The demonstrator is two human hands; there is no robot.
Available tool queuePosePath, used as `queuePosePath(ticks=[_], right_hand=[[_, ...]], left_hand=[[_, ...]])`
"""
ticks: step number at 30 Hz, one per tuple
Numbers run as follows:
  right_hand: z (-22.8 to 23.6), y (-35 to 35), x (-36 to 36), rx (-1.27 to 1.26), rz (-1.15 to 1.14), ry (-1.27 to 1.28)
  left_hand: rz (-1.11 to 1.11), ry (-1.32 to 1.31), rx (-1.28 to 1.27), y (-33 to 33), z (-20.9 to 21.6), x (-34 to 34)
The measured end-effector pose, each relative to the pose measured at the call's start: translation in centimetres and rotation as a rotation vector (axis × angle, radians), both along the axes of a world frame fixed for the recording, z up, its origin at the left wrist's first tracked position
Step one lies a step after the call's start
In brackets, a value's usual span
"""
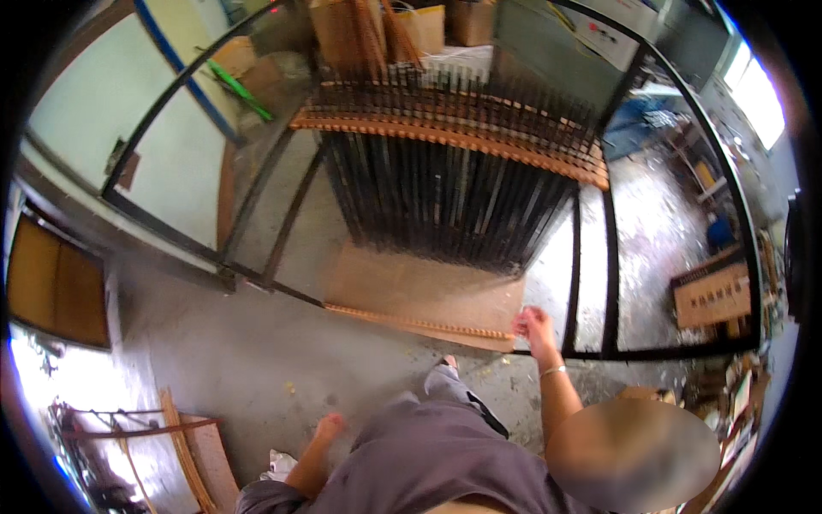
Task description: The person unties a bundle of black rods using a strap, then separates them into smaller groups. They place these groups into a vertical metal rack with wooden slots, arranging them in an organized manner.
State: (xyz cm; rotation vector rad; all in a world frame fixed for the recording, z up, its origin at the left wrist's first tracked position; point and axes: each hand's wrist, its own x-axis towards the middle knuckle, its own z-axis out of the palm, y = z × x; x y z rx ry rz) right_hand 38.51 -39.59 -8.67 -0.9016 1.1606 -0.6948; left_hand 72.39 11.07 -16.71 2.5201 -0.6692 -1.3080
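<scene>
My right hand (534, 327), with a bracelet at the wrist, is at the right front corner of a brown board (428, 287). Its fingers are curled beside the right end of a notched wooden strip (411, 323) along the board's front edge. Whether they grip the strip or something small, I cannot make out. My left hand (330, 426) hangs low beside my body, over the floor, its fingers too smeared to read. Beyond the board, a dense row of dark upright bars (437, 188) stands under an orange-brown slotted wooden rack (462, 137), with thin rod ends poking up above it.
A black metal frame (676, 351) surrounds the bars, its front rail crossing ahead of me. Cardboard boxes (424, 30) are at the back, and a printed carton (712, 295) is at the right. Wooden strips (184, 450) lean at the lower left. A blurred oval hides part of the lower right.
</scene>
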Motion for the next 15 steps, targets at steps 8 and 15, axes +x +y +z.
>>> queuePosePath(ticks=[8,15], right_hand=[[8.1,-18.0,21.6,0.3,-0.085,-0.467],[12.3,-21.4,33.3,0.387,-0.124,-0.482]], left_hand=[[-0.768,-0.34,-0.089,1.1,-2.8,-3.2],[0.383,0.234,-0.021,-0.1,-3.4,-0.4]])
